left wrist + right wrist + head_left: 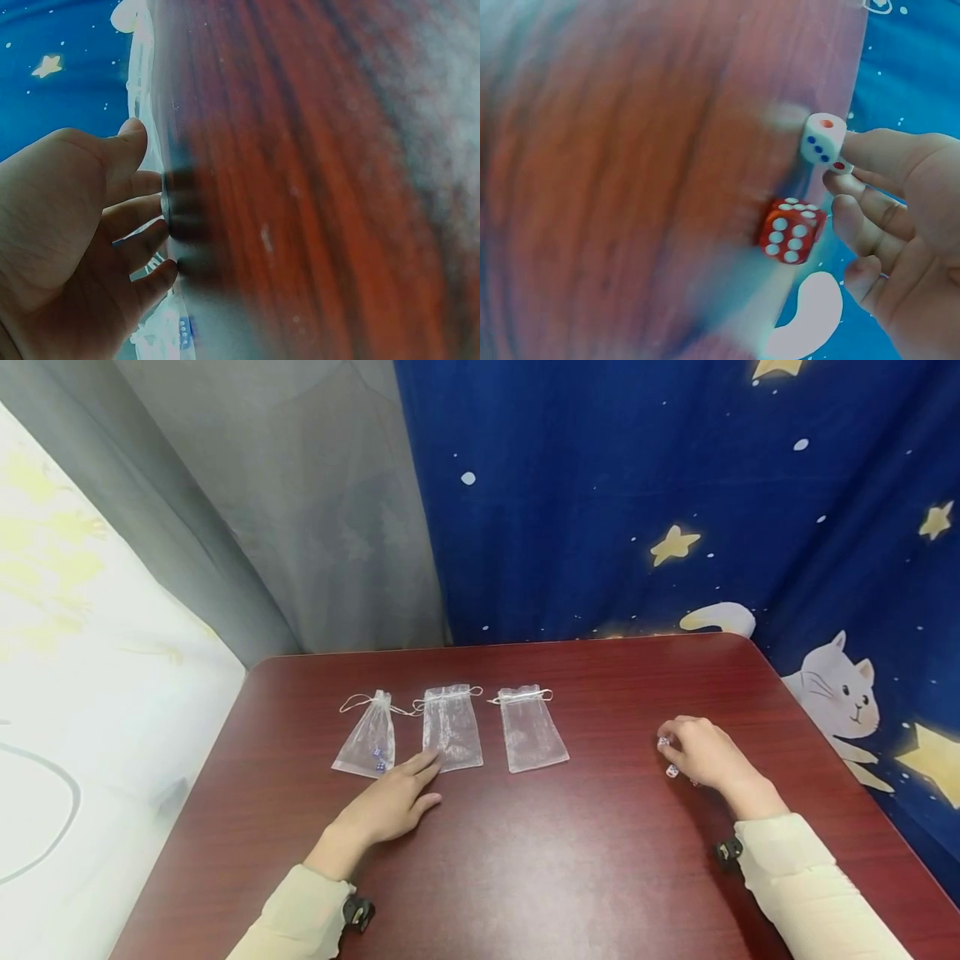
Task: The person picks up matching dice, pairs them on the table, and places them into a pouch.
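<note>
My left hand (pixel 390 803) lies with extended fingers at the bottom edge of the middle sheer drawstring bag (pixel 452 727); its fingertips touch the bag. A gathered drawstring bag (pixel 367 739) to its left has blue dice (pixel 380 767) inside. A third bag (pixel 534 731) lies flat to the right. On the right side of the table, my right hand (pixel 705 752) pinches a white die (pixel 841 166) between thumb and fingertips. Nearer the right wrist camera is another white die (pixel 823 139), partly covering the pinched one. A red die (pixel 791 230) sits beside it, mostly hidden under the hand in the head view.
The dark red wooden table (pixel 510 860) has rounded far corners. Behind it hang a grey curtain (pixel 322 527) and a blue curtain (pixel 562 510) with stars and a cat. A pale surface (pixel 67 710) borders the left side.
</note>
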Demonstrator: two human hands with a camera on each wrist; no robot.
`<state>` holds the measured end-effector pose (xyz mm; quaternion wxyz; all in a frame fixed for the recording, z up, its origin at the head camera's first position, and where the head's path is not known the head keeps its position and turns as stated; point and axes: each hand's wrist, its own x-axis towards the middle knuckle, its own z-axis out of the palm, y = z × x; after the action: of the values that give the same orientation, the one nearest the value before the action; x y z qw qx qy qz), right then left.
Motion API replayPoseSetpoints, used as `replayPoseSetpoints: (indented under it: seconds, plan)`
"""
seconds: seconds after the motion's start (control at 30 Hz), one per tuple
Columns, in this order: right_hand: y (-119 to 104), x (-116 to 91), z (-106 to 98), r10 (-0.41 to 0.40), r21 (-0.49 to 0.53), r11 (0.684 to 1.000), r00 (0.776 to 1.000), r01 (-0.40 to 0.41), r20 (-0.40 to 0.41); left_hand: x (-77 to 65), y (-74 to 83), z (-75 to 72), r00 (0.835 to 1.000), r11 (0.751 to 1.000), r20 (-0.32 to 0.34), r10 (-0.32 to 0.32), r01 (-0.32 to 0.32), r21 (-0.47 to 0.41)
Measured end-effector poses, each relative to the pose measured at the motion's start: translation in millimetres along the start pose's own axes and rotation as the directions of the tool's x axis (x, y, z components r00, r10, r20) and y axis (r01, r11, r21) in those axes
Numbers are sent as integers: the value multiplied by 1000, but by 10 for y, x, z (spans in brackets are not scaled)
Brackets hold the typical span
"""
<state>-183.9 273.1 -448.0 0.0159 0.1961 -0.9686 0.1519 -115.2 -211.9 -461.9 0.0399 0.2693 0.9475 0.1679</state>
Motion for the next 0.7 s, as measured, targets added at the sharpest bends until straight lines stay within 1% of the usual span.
replayPoseSetpoints:
  seconds: [0.17, 0.33, 0.7]
  plan:
    - [-63, 36, -29, -38, 5, 999, 998, 38, -54, 1, 2, -2, 1000, 1000, -2, 2, -2, 1]
    - [-162, 89, -72, -81, -2, 997, 991, 82, -110, -2, 14, -9, 1000, 1000, 3, -1, 1, -4]
    - [-461, 209, -148, -127, 14, 992, 984, 129, -121, 3, 31, -19, 1000, 1000, 4, -10, 10, -5]
